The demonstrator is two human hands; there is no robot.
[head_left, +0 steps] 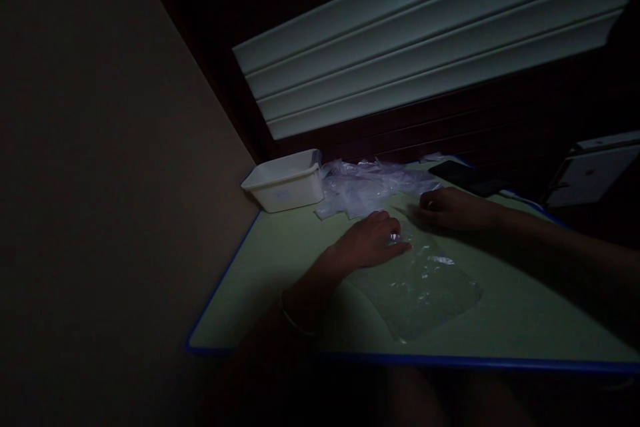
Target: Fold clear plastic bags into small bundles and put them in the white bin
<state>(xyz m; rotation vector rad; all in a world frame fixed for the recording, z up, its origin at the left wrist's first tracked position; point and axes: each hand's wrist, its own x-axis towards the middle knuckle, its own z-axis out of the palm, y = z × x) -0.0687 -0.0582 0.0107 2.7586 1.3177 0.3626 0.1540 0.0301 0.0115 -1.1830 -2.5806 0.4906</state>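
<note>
A clear plastic bag (430, 287) lies flat on the pale green tabletop, glinting in the dim light. My left hand (373, 240) rests at its upper left edge, fingers curled and thumb stretched along the film, with some shiny plastic between them. My right hand (453, 208) is just beyond the bag's upper end, thumb and fingers pressed together. Something thin and pale shows by its fingertips, too dim and blurred to name. Past both hands lies a heap of crumpled clear plastic bags (365, 183).
A white plastic tub (290, 193) stands at the far left corner of the blue-edged table (235, 307). A dark phone (465, 177) with a white cable (520, 198) lies at the back right. Behind is a slatted panel (400, 47); a white-faced device (595, 170) is at right.
</note>
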